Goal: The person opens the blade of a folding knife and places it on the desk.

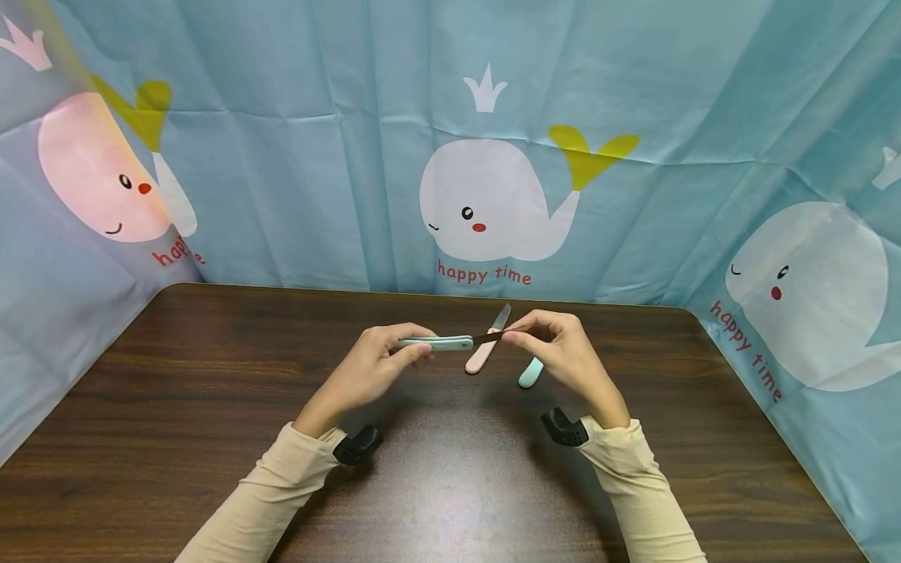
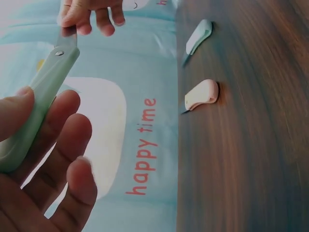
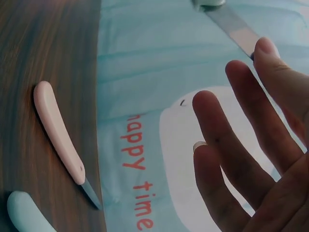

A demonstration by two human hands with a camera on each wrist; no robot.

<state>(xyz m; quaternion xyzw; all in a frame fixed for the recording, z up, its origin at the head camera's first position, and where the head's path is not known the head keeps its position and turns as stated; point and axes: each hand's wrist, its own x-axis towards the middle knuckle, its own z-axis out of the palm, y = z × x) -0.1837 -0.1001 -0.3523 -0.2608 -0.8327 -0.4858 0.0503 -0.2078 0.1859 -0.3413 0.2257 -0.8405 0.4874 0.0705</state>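
Observation:
A folding knife with a mint-green handle (image 1: 450,343) is held level above the table, its blade (image 3: 235,26) swung out to the right. My left hand (image 1: 366,367) pinches the handle between thumb and fingers, as the left wrist view also shows. At the other end my right hand (image 1: 563,352) pinches the blade near its tip, which its fingers hide. Behind the held knife, a pink-handled knife (image 1: 481,356) lies on the table with its blade out. Beside it a second mint-green knife (image 1: 530,374) lies partly hidden by my right hand.
The dark wood-grain table (image 1: 436,485) ends at a back edge against a light blue curtain (image 1: 281,195) printed with whales and "happy time". More curtain hangs along the left and right sides. A black wrist camera (image 1: 357,445) sits on the left sleeve, another (image 1: 563,428) on the right.

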